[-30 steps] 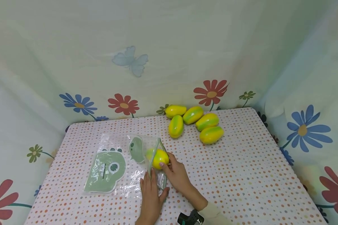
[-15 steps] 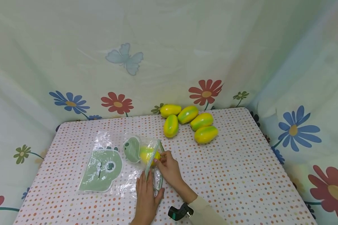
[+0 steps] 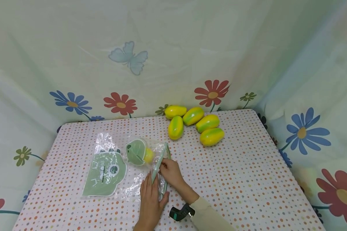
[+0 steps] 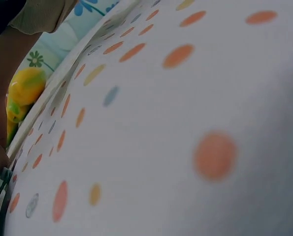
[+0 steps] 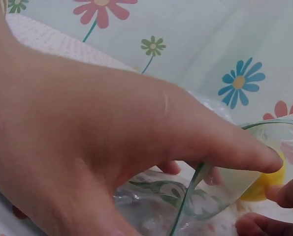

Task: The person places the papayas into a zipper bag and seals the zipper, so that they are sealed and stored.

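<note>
A clear zip bag (image 3: 131,189) with green dinosaur prints lies on the table, its green-edged mouth parted toward the right. Inside, a yellow papaya (image 3: 148,155) is partly hidden behind the smaller print; it shows yellow in the right wrist view too. My left hand (image 3: 151,200) rests on the bag near its mouth, fingers straight. My right hand (image 3: 171,173) is at the mouth, its fingertips partly hidden by the bag's edge. In the right wrist view, one finger (image 5: 244,152) reaches straight across the opening toward the papaya. Head view shows a gap between this hand and the papaya.
Several yellow-green papayas (image 3: 211,137) lie in a group at the back of the dotted table (image 3: 248,179). A flower-printed curtain (image 3: 173,57) hangs around the back and sides. A black wrist device (image 3: 181,212) sits at the right sleeve.
The papaya has gone from the bag's mouth leftward, deeper into the bag, out of my right hand's grip. My right hand followed it to the opening. The left hand stays on the bag.
</note>
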Tool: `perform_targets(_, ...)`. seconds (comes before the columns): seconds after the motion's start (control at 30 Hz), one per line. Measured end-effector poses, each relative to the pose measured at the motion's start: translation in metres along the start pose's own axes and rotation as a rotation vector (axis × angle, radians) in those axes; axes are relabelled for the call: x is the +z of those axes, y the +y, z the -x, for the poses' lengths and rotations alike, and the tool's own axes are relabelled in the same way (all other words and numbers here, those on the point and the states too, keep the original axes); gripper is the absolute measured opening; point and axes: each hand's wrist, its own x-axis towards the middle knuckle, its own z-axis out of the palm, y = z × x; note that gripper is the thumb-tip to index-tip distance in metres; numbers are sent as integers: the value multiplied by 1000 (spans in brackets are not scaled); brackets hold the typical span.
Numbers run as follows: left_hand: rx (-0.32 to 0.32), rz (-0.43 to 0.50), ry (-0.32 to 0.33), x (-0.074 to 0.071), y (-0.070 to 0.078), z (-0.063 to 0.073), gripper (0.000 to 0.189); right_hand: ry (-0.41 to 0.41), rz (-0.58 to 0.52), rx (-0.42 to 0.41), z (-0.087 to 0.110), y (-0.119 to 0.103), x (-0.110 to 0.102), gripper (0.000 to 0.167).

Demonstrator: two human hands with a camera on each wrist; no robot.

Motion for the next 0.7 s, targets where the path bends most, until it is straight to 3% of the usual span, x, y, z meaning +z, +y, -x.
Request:
perform_targets(0.2,14,16,-5,1,1,-1,85,-102,-14,19,-2,1,-2,24)
perform_targets(0.3,11,16,-14,1,2,-2,88,-103,-23,30,-1,0,-8,25)
perform_targets(0.53,-20,14,-41,0,2,-4,92,124,-108,-8,-3,-3,-34,23)
perform_targets(0.7,-35,25,-47,-1,2,-3,91,247,33,-100,-16,-4,-53,19)
